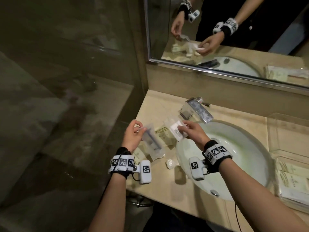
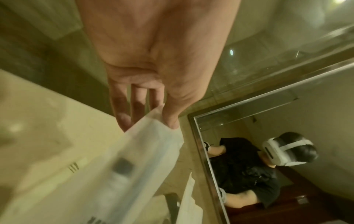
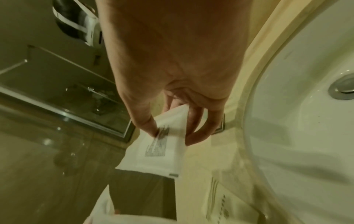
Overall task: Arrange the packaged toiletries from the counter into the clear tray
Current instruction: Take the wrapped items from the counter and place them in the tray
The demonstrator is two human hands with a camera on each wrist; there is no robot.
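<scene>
Beige counter (image 1: 167, 195): frosted, translucent packets (image 1: 153, 139).

Dim, yellow-green indoor light fills all three views. The head view bows straight lines at its edges, and the mirror (image 1: 234, 39) frame curves. Soft glare sits on the white sink (image 1: 242, 148) and the chrome faucet (image 1: 200, 111), while the glass at left stays murky. Both wrist views are smeared by motion blur; the clear packet (image 2: 134, 166) up close is out of focus.

beige counter (image 1: 167, 195); white sink (image 1: 247, 158); frosted packet (image 1: 153, 141)
</scene>
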